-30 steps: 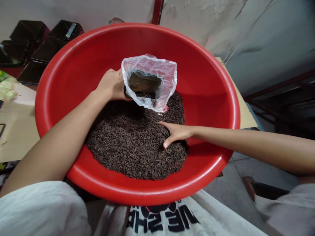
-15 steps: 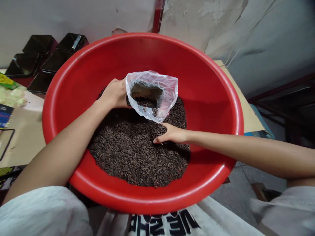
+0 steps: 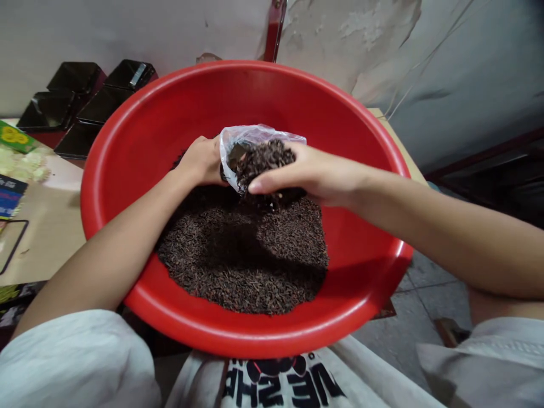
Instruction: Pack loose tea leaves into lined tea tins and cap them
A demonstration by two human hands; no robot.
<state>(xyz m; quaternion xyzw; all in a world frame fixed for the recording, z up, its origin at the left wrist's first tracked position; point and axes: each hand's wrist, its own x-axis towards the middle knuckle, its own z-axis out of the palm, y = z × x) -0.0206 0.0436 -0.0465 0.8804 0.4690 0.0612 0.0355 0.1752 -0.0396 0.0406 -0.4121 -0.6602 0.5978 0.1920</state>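
Observation:
A large red basin [image 3: 365, 141] holds a bed of dark, dried loose tea leaves [image 3: 255, 283]. Inside it, a clear plastic bag [image 3: 229, 136] stands with its mouth up, apparently lining a dark container whose body is mostly hidden. My left hand [image 3: 206, 161] grips the left side of this lined container. My right hand [image 3: 297, 173] is closed round a heaped handful of tea leaves [image 3: 270, 161] at the bag's mouth, covering most of the opening. A few leaves hang below the fingers.
Several dark boxes [image 3: 76, 76] stand at the back left against the wall [image 3: 170, 34]. On the tan tabletop [image 3: 55, 226] lie a green and yellow packet [image 3: 17, 136] and a blue and black packet [image 3: 11, 195]. Tiled floor [image 3: 433, 289] shows at the right.
My right hand has risen from the tea bed to the bag's mouth with a handful of leaves. My left hand keeps its hold. The view has shifted slightly.

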